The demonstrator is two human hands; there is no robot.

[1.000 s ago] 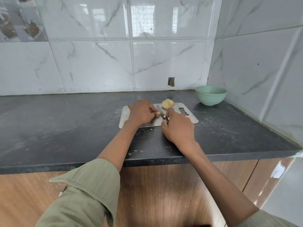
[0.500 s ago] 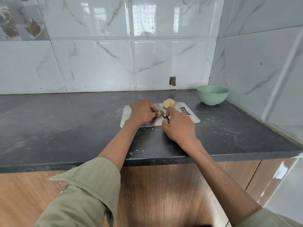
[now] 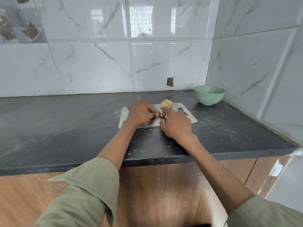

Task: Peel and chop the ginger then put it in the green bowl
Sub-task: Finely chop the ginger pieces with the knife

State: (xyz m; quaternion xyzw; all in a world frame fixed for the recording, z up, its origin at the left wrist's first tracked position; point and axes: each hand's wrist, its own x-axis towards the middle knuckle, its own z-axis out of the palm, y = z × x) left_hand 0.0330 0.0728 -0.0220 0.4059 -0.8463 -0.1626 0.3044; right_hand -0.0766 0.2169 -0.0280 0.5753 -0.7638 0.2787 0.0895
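Observation:
A steel cutting board [image 3: 188, 117] lies on the dark counter. My left hand [image 3: 141, 113] pinches a small piece of ginger [image 3: 156, 115] against the board; most of the piece is hidden under my fingers. My right hand [image 3: 176, 123] grips a knife [image 3: 159, 113] by its dark handle, and the blade stands right beside the ginger piece. Several pale yellow peeled ginger slices [image 3: 166, 104] sit in a small pile at the board's far edge. The green bowl [image 3: 209, 95] stands in the back right corner, apart from the board.
The dark counter [image 3: 65, 122] runs wide to the left, dusted with light smears. Tiled walls close off the back and the right side. The counter's front edge [image 3: 147, 159] lies under my forearms, with wooden cabinet fronts below.
Both hands stay at the board with hardly any shift. The knife blade has worked slightly at the ginger piece under my left fingers. The slice pile and bowl have not moved.

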